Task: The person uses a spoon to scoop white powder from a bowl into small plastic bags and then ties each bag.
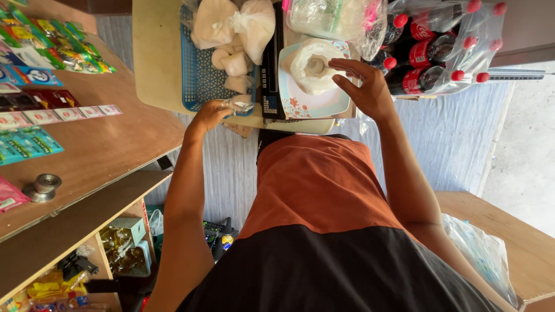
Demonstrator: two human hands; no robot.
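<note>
My left hand [209, 114] grips a small crumpled clear plastic bag [239, 104] at the near edge of the blue basket [199, 81]. My right hand [365, 86] hovers with fingers spread beside an open bag of white powder [315, 65]. That bag stands on the pale patterned tray of a weighing scale [306, 104]. Several tied bags of white powder [231, 29] lie in the blue basket.
Shrink-wrapped dark soda bottles with red caps [445, 49] stand right of the scale. A wooden counter [104, 138] on the left carries strips of sachets [34, 118] and a metal weight [41, 186]. A lower shelf [121, 242] holds small goods; another wooden surface [520, 242] sits at right.
</note>
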